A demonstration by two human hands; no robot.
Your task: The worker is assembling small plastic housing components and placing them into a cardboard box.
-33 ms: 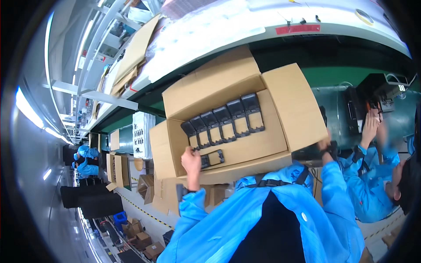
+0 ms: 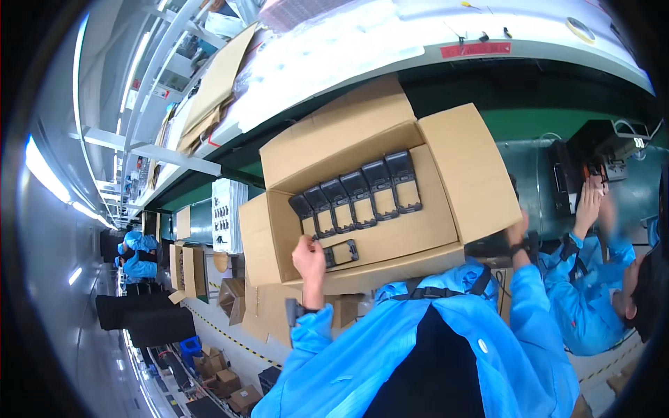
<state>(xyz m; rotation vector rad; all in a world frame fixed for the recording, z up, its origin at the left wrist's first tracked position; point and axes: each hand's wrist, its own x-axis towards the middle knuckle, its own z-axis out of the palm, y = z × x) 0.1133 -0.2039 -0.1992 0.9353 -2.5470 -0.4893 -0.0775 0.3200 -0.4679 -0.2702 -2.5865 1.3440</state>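
Left hand (image 2: 309,259) reaches into open cardboard box (image 2: 362,230), grip closed round the end of a flat black device (image 2: 341,252) lying on the box floor. Best laid flat and squared to the row. Right hand (image 2: 519,237) at the box's right flap; its grip can't be made out. In the box: six matching black devices (image 2: 359,195) side by side, upper half.

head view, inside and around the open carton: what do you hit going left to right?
Left carton flap → left hand → row of black devices → right carton flap → right hand → co-worker's raised hand.
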